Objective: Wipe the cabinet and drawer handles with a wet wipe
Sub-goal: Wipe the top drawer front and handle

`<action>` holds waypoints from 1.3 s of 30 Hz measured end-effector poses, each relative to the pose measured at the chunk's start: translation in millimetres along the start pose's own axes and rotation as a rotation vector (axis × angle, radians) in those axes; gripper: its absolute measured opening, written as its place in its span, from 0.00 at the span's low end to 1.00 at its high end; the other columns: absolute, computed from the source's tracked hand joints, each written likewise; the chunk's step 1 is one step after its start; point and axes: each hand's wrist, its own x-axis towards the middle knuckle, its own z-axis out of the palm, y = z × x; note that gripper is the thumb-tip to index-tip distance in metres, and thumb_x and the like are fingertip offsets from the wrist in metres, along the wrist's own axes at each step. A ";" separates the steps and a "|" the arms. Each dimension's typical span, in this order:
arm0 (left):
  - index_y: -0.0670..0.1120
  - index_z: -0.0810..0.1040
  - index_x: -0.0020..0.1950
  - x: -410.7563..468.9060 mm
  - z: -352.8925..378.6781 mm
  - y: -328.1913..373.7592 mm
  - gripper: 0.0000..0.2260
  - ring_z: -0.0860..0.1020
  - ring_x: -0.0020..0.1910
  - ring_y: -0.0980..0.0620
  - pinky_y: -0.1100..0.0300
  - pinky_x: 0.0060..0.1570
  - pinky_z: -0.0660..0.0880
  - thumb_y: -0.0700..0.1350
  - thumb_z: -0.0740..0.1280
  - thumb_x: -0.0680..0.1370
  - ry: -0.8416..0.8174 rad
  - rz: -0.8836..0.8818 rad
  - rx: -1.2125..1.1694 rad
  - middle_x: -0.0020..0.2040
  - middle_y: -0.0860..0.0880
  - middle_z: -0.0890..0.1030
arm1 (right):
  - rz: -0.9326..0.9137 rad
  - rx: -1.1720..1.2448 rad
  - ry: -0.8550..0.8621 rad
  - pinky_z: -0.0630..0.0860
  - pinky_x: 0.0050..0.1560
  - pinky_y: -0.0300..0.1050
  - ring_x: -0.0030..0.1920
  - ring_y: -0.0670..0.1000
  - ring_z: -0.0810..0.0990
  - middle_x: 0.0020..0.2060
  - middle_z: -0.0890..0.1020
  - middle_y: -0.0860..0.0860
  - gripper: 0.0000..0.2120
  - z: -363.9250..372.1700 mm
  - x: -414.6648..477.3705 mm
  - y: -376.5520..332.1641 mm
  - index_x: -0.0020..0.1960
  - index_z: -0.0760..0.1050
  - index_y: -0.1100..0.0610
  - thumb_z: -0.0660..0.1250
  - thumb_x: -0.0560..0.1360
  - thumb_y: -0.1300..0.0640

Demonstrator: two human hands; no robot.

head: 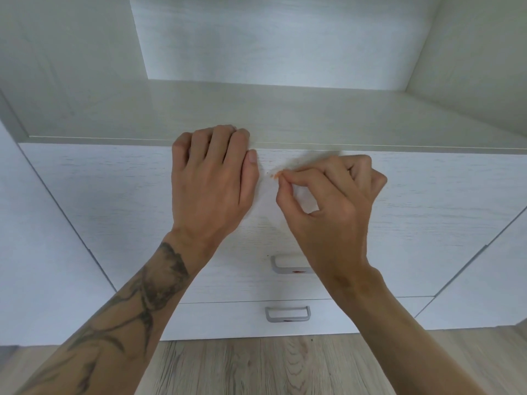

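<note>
Here, the wet wipe (266,201) is a thin white sheet lying against the upper drawer front (427,212), just under its top edge and well above both handles. The right hand (333,206) pinches the wipe between thumb and forefinger, the other fingers curled in, and at the pinched tip there is a small orange smear. The left hand (212,183) is just beside it, fingers hooked over the top edge of the same drawer front and gripping it, thumb flat on the front panel.

The upper handle (286,266), a pale grey bar, sits lower on that drawer front, partly hidden behind the right wrist, and carries a small red mark on its lower edge. The lower handle (287,313) is on the lower drawer (216,320) directly beneath, with a similar red mark. Neither hand touches either handle.

Above the drawers, a bare shelf (256,109) runs back into an open recess of the white cabinet (65,223). The left forearm (137,295) is tattooed. A wood-look floor (256,366) shows below.
</note>
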 end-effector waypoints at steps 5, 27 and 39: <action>0.42 0.79 0.61 0.6 -0.4 0.3 0.17 0.76 0.54 0.41 0.45 0.60 0.68 0.48 0.53 0.88 -0.002 -0.003 -0.002 0.58 0.44 0.82 | 0.020 -0.022 -0.034 0.60 0.55 0.45 0.49 0.52 0.74 0.38 0.83 0.47 0.08 1.8 2.5 -0.1 0.38 0.83 0.54 0.78 0.74 0.60; 0.42 0.79 0.61 -0.5 4.4 -0.5 0.16 0.74 0.55 0.42 0.45 0.59 0.68 0.48 0.54 0.88 0.028 0.004 -0.010 0.58 0.43 0.81 | 0.024 -0.075 -0.020 0.60 0.55 0.45 0.47 0.53 0.76 0.38 0.85 0.42 0.09 0.3 6.1 -3.4 0.37 0.82 0.51 0.78 0.74 0.58; 0.42 0.79 0.61 -1.3 4.7 -0.8 0.16 0.74 0.55 0.43 0.46 0.60 0.67 0.48 0.54 0.88 0.025 -0.001 0.002 0.58 0.44 0.81 | 0.017 0.015 0.028 0.62 0.55 0.47 0.49 0.51 0.74 0.42 0.87 0.42 0.06 -1.9 -4.2 5.4 0.41 0.86 0.52 0.79 0.77 0.56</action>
